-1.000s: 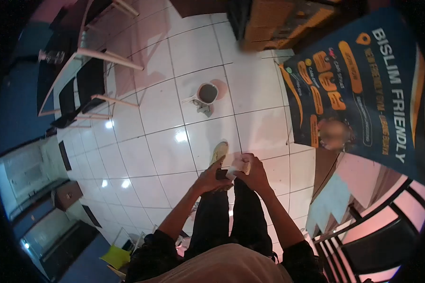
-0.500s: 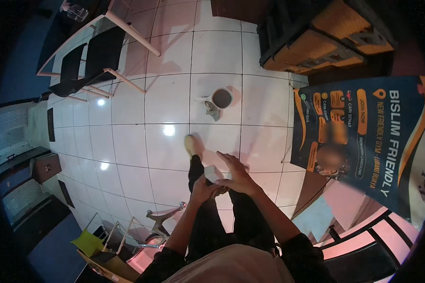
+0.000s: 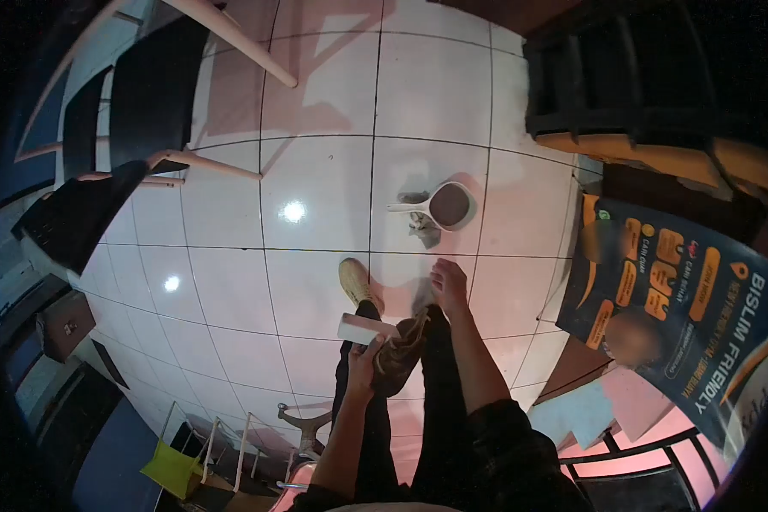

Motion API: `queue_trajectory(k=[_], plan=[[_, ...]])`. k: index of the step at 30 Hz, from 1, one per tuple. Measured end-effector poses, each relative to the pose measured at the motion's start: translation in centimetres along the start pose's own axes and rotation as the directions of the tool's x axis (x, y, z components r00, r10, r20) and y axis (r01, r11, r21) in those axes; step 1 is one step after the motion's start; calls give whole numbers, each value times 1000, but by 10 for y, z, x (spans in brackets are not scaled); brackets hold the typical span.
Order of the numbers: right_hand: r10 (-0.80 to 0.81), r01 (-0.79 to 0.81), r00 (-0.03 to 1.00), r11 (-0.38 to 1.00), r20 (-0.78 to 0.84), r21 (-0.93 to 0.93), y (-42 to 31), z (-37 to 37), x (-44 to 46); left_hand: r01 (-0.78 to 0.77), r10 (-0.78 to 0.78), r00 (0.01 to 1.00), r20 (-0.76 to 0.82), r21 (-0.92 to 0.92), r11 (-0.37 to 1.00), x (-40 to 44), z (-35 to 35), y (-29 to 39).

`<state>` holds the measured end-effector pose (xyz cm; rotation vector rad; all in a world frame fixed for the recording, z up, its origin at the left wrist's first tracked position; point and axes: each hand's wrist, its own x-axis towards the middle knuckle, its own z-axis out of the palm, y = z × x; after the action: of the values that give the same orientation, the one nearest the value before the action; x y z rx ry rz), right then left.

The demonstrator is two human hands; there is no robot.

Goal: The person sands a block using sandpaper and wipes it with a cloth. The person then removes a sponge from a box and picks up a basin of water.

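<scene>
My left hand (image 3: 363,363) is closed around a white rectangular block (image 3: 363,329), held at knee height. Right beside it is a brown, shoe-like item (image 3: 398,352) with creases or laces; whether the same hand supports it I cannot tell. My right hand (image 3: 450,284) is stretched forward over the floor, its fingers loosely bent and apart, with nothing seen in them. Ahead of it on the tiles stands a white dipper (image 3: 450,207) of dark liquid, its handle pointing left. A crumpled grey cloth (image 3: 425,229) lies against the dipper.
White floor tiles (image 3: 316,192) surround my beige shoe (image 3: 356,282). A black chair with a pale frame (image 3: 158,94) is at upper left. On the right are a dark printed banner (image 3: 700,316) and a black rack (image 3: 623,77). A metal chair base (image 3: 305,424) stands low left.
My right hand has left the white block and moved forward towards the dipper. The left hand keeps the block, now turned to show its long side. The view has shifted.
</scene>
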<state>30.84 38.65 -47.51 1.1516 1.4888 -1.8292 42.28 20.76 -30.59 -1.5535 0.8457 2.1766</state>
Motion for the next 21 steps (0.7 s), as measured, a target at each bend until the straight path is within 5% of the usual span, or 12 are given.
queue_trajectory(k=[7,10,13,16,20,21], plan=[[97,-99,993,995,61,27,77,62,176,16,-51,988,-145,-231,973,80,-7,0],[214,-171,961,957,-176,233,79,90,211,29,-57,985,-163,-164,986,98,-24,-6],[195,-24,946,839,-258,544,66,120,221,49,-70,980,-188,-118,992,103,-19,7],[93,36,985,723,-149,690,69,124,248,47,-70,984,-162,-142,989,107,-15,11],[-20,133,986,697,-166,705,105,98,273,51,-105,979,-176,-284,958,113,-9,16],[86,187,928,735,-363,652,107,100,277,55,-110,978,-177,-292,955,113,-10,15]])
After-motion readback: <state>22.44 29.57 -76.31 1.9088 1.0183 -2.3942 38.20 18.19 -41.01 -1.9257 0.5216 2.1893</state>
